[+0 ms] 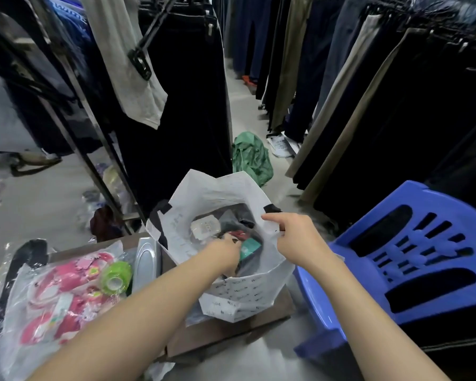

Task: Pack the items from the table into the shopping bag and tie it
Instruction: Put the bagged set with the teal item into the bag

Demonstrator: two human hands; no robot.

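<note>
Now | right hand (294, 240) pinches shopping bag (231, 193) rim | left hand (226, 253) inside, grip unclear | blue chair (451, 215) beside

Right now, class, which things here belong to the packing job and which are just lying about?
Job: shopping bag; left hand reaching inside it; right hand pinching its rim; pink packets; green tape roll.
Lying about: blue chair; green bag on the floor; hanging trousers.

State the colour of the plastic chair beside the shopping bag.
It is a blue plastic chair, best seen in head view.
</note>
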